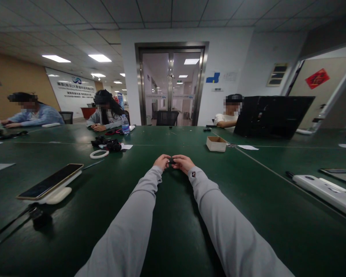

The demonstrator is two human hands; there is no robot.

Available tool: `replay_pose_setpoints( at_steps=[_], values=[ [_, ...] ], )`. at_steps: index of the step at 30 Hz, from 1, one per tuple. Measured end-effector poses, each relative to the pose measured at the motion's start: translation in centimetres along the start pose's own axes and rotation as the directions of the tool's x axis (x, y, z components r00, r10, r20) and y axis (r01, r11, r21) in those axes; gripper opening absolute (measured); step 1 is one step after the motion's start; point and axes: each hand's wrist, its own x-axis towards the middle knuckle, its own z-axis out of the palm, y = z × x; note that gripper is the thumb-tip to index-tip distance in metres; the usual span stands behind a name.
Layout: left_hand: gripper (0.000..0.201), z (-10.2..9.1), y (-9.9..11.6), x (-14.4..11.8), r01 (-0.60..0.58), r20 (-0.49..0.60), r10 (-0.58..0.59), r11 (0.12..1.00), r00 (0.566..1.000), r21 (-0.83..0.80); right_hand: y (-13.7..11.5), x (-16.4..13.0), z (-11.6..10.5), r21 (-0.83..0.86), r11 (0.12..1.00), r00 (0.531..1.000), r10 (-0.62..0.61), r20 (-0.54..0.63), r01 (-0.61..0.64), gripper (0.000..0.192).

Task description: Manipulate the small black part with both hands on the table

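Note:
Both my arms in grey sleeves stretch forward over the dark green table point(173, 215). My left hand point(162, 161) and my right hand point(183, 163) meet at the table's middle, fingers curled together around a small black object point(172, 161). The object is mostly hidden by my fingers, so I cannot tell what it is. Both hands rest on or just above the tabletop.
A phone point(50, 181) lies on a white stand at the left. A white ring point(99, 154) and black items point(109, 144) lie beyond it. A small cardboard box point(216, 143) sits right of centre, a white power strip point(325, 189) at the right. Three people sit at the far side.

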Motion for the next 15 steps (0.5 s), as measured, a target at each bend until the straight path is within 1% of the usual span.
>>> replay_pose_setpoints(
  at_steps=[3,6,9,13,15],
  values=[
    [0.026,-0.01,-0.21,0.13,-0.033,0.006,0.033,0.999,0.999,-0.009,0.02,0.05,-0.02,-0.006,1.0,1.0,-0.001,-0.005,0.001,0.015],
    [0.026,0.01,-0.36,0.24,-0.03,0.009,0.03,1.0,1.0,-0.003,0.02,0.06,-0.03,-0.002,1.0,1.0,0.002,0.0,-0.002,0.016],
    [0.028,0.05,-0.45,0.31,-0.052,0.018,0.052,0.999,0.998,0.015,-0.02,-0.01,0.01,-0.003,1.0,1.0,0.0,0.01,0.0,0.015],
    [0.027,0.03,-0.62,0.47,-0.031,0.001,0.031,0.999,1.0,0.029,-0.01,0.0,0.04,-0.006,1.0,1.0,-0.001,-0.003,0.001,0.015],
    [0.027,-0.01,-0.73,0.56,-0.054,-0.003,0.054,0.997,0.999,0.054,0.04,0.07,0.02,-0.011,1.0,1.0,0.0,-0.003,0.0,0.015]
  ],
)
